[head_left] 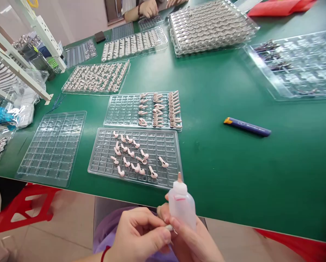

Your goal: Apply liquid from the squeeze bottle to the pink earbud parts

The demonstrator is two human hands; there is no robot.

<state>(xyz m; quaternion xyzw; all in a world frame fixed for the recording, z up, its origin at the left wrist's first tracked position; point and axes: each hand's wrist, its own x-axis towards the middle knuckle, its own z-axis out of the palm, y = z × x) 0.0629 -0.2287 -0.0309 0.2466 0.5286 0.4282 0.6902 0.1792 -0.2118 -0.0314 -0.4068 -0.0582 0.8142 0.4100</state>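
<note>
My left hand (141, 233) is closed in a pinch on a small pale earbud part (169, 227), mostly hidden by the fingers. My right hand (190, 236) grips a translucent white squeeze bottle (182, 205), its narrow nozzle pointing up and away from me. Its thumb and fingertips also meet the small part beside my left fingers. Just beyond the hands lies a clear tray (168, 142) with several white earbud housings (130, 152) loosely spread on it. Behind that, a second tray (121, 109) carries rows of earbud housings on its right side.
A blue cutter with a yellow end (247, 126) lies on the green table (220, 182). Left stands another clear tray (52, 145). Filled trays (97, 77) and a tall tray stack (212, 27) sit farther back. Another person's hand (148, 8) works at the far edge.
</note>
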